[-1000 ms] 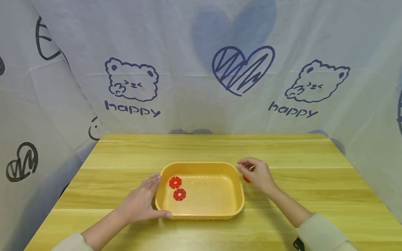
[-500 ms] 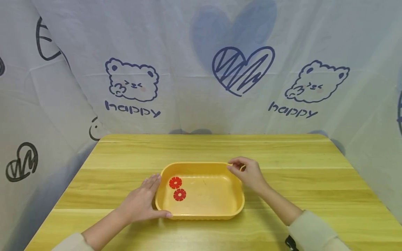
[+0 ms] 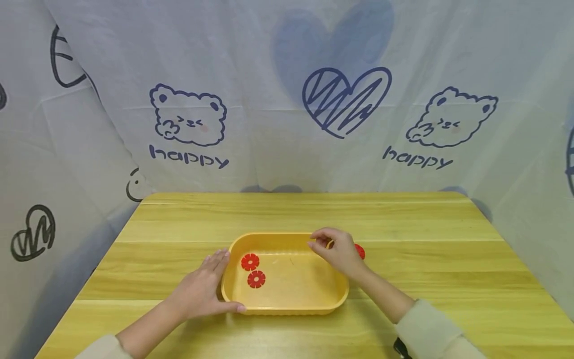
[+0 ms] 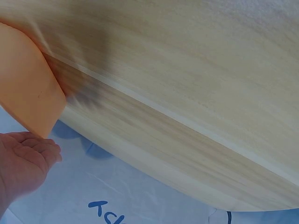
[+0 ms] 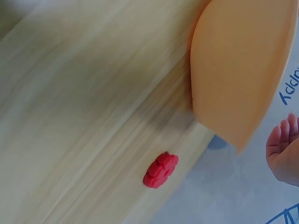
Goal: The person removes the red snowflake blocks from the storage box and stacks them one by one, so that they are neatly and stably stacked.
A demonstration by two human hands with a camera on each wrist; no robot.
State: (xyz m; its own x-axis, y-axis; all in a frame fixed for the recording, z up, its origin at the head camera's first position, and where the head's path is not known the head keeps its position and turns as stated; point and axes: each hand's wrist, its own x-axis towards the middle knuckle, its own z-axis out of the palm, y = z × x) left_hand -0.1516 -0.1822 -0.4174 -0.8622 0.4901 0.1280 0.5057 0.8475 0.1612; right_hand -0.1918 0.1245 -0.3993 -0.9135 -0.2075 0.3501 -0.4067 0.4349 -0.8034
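A yellow plastic basin [image 3: 287, 305] stands on the table, with two flat red notched discs, the upper disc [image 3: 250, 262] and the lower disc [image 3: 256, 279], at the left of its floor. My left hand [image 3: 202, 289] rests against the basin's left side, fingers along the rim and thumb stretched over the front edge. Over the basin's back right corner is my right hand [image 3: 338, 252], thumb and forefinger bent towards each other. I cannot tell whether something sits between those fingertips. Behind that wrist lies a small stack of red discs [image 5: 160, 170], partly hidden in the head view.
A wood-grain table [image 3: 179, 214] with rounded back corners carries everything. Behind it hangs a white curtain [image 3: 269, 149] printed with blue hearts and bears. A small black object [image 3: 401, 348] shows beside the right sleeve [image 3: 430, 326].
My right hand has moved left, from beside the red stack to over the basin's right part, uncovering some of the stack. My left hand, the basin and its two discs have stayed put.
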